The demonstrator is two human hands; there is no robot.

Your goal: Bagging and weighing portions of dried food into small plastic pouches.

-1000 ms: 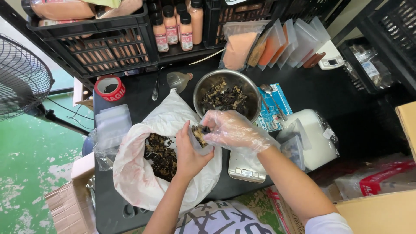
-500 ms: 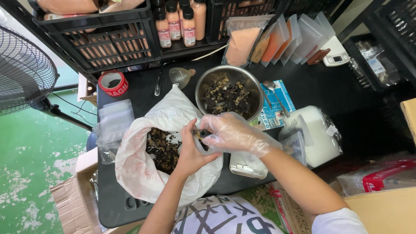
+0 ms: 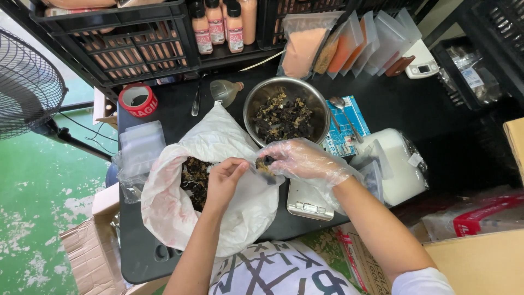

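My left hand [image 3: 224,180], bare, pinches the mouth of a small clear pouch [image 3: 261,170] over a large white plastic bag [image 3: 185,218] that holds dark dried fungus [image 3: 194,180]. My right hand [image 3: 303,161] wears a clear plastic glove and grips a clump of the dark fungus at the pouch mouth. A steel bowl [image 3: 256,98] just beyond my hands is full of the same dark fungus. A small flat scale [image 3: 308,202] lies under my right wrist.
A stack of clear pouches [image 3: 141,147] and a red tape roll [image 3: 138,100] lie at the left. A spoon rests on a blue packet [image 3: 345,127], beside a white bagged block [image 3: 401,164]. Crates with bottles [image 3: 218,24] line the back. A fan [image 3: 27,82] stands left; cardboard boxes [image 3: 93,246] below.
My hands have stayed together over the white bag; the view has shifted slightly. The gloved fingers have pressed closer to the pouch mouth.
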